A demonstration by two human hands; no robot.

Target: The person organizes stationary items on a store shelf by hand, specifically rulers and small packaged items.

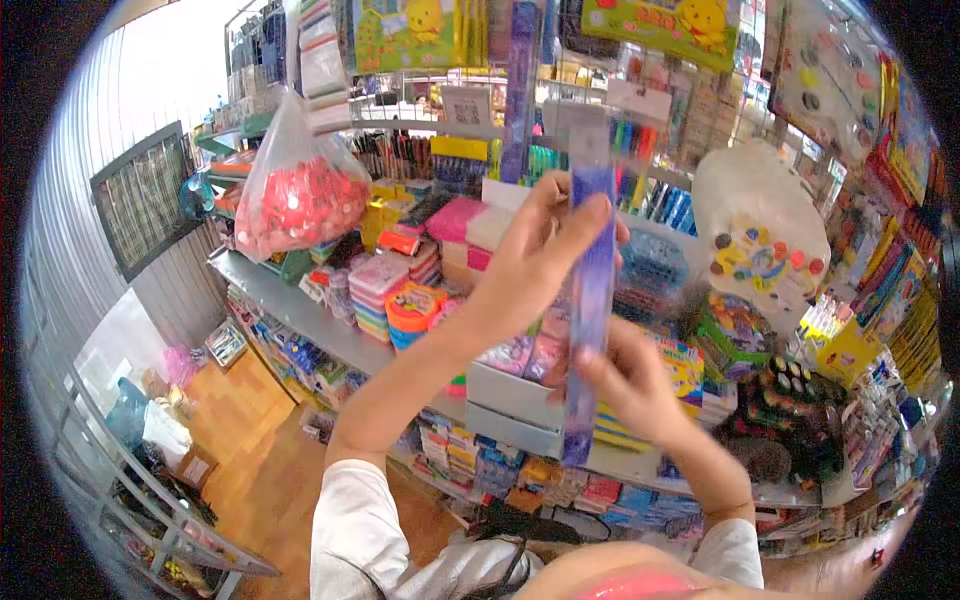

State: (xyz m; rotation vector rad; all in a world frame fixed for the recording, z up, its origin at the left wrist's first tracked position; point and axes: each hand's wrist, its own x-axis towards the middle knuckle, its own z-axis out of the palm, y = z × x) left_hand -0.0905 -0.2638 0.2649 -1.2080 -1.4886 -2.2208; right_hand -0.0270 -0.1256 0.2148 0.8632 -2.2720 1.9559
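A long, narrow blue-purple package (592,290) with a pale hanging tab at its top stands nearly upright before me. My left hand (550,245) grips its upper part, the thumb lying across the front. Lower down, my right hand (632,385) has its fingers closed on the package's right edge. Its exact contents are too blurred to tell. A similar long blue package (520,90) hangs on the rack behind. Below the hands, an open pale box (515,395) holds small pink and purple packets.
Left, a clear plastic bag (290,195) of red items hangs above the metal shelf (330,335). Stacked pastel boxes (378,290) and an orange-lidded tub (415,308) crowd that shelf. A pale bag (765,230) hangs at right. A metal gate (130,470) stands lower left.
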